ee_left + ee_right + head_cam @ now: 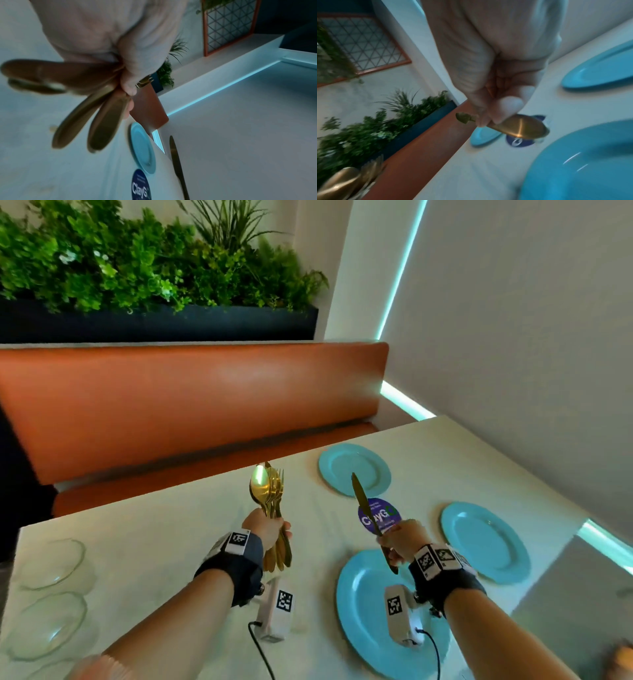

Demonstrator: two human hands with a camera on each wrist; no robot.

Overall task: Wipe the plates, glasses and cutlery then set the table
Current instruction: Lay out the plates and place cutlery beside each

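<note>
1. We saw the left hand [265, 529] up above the white table [154, 546], fingers curled tight round a bundle of gold cutlery [269, 491], spoon bowls and fork tines pointing up.
2. From the left wrist the handles [102, 121] fanned out below the fist, blurred.
3. Over on the other side, the right hand [399, 542] gripped a single gold knife [361, 501] by the handle, blade tilted up and away, raised over the table.
4. Three blue plates lay on the table: the near plate [363, 611] under the right wrist, the right plate [486, 539], and the far plate [342, 463] by the orange bench [191, 405].
5. A round purple sticker [385, 513] sat between the plates.
6. Clear glass plates [51, 563] sat at the left edge.
</note>
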